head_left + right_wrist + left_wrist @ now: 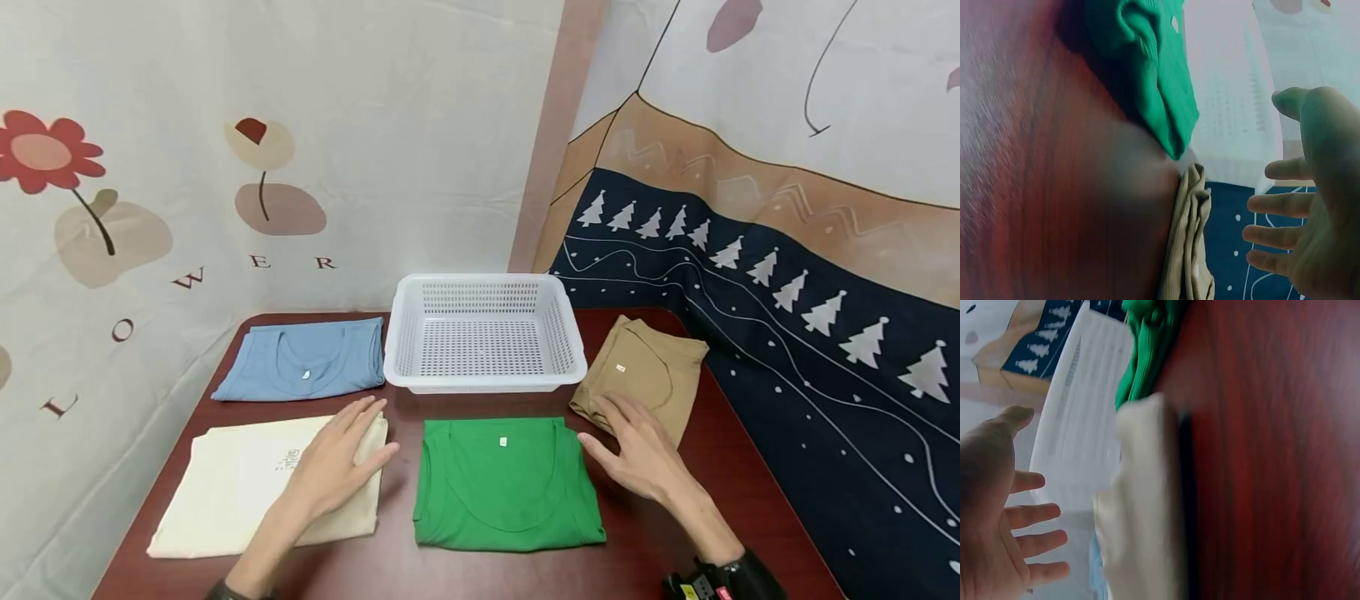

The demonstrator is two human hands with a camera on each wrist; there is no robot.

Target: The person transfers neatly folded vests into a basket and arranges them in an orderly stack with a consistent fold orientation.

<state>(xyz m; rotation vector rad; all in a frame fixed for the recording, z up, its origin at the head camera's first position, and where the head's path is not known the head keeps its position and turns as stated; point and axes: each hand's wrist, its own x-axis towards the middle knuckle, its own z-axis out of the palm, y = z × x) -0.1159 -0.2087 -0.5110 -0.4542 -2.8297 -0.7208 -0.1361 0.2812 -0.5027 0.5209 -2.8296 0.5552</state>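
Note:
My left hand (333, 467) hovers over the folded cream shirt (225, 492) at the front left, fingers straight and spread. In the left wrist view its palm faces the shirt's side with nothing in it. My right hand (637, 446) is held above the near corner of the folded tan shirt (637, 367), fingers extended, also holding nothing in the right wrist view. Between the hands lies a folded green shirt (510, 492), its neckline and small white label showing. At the back left is a folded blue shirt (307, 358).
A white perforated plastic basket (486, 383) stands at the back middle of the dark red table (450, 575), between the blue and tan shirts. Printed cloth (420, 150) hangs behind the table, and a navy tree-patterned cloth (787, 358) runs along the right side.

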